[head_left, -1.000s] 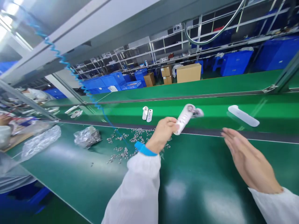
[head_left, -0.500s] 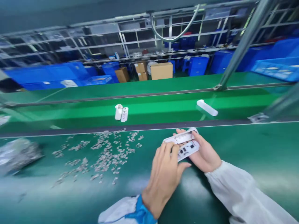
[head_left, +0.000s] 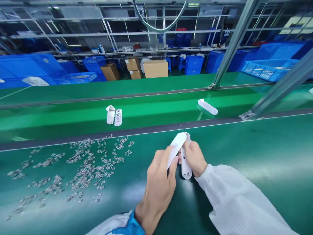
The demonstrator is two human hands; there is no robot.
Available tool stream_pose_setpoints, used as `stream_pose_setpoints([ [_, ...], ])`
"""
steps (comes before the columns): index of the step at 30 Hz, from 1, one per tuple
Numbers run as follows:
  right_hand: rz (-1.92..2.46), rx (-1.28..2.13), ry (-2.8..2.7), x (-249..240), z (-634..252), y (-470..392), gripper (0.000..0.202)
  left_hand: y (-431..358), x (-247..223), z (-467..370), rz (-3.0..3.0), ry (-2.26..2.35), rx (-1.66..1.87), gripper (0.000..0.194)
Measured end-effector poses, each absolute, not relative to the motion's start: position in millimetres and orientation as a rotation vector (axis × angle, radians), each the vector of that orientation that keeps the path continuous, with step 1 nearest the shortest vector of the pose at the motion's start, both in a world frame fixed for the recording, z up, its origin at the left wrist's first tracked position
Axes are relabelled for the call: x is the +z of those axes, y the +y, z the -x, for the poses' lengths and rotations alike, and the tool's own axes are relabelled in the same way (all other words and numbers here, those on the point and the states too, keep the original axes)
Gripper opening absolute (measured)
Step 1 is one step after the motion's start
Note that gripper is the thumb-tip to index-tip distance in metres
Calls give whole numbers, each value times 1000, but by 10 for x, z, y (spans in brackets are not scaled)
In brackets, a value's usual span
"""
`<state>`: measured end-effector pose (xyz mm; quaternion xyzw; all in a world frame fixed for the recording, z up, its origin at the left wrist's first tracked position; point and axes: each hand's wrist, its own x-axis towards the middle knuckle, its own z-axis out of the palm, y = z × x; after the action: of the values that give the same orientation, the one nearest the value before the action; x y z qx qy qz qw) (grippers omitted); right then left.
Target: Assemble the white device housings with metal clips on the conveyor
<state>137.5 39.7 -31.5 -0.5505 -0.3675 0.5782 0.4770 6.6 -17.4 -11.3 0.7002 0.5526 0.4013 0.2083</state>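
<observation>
Pinched in my left hand (head_left: 158, 178) is a long white plastic cover (head_left: 177, 143) with rounded ends, tilted, its smooth face up. My right hand (head_left: 195, 158) grips a matching white plastic housing (head_left: 186, 168), its hollow inside with small fittings facing me. The two pieces come together at their far ends and spread apart toward me. My right fingers partly hide the housing, and the circuit board cannot be seen in this pose. Many small metal clips (head_left: 85, 166) lie scattered on the green tabletop to the left of my hands.
On the bright green belt (head_left: 151, 111) beyond the table edge lie an opened white device (head_left: 114, 116) and a single white casing (head_left: 207, 107). Metal posts (head_left: 234, 45) rise at right. A blue basket (head_left: 269, 69), blue bins and cardboard boxes (head_left: 156, 68) stand farther back.
The opened device in my hands has been turned: its circuit board faced up before, and now the cover's smooth outside shows. The view has shifted right, and the plastic bag has left it.
</observation>
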Motion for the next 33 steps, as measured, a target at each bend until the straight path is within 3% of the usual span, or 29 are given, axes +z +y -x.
stream_pose_setpoints([
  [11, 802, 1629, -945, -189, -1355, 341, 37, -95, -113, 57, -1785, 1500, 1106, 38],
  [16, 794, 1610, -1019, -228, -1410, 359, 43, -82, -87, 96, -1446, 1240, 1041, 46],
  [28, 761, 1639, -1015, -176, -1443, 371, 39, -85, -20, 137, -1358, 1191, 1020, 44],
  [33, 1014, 1338, -1150, -224, -1378, 323, 38, -91, -137, 68, -1276, 1204, 1058, 45],
])
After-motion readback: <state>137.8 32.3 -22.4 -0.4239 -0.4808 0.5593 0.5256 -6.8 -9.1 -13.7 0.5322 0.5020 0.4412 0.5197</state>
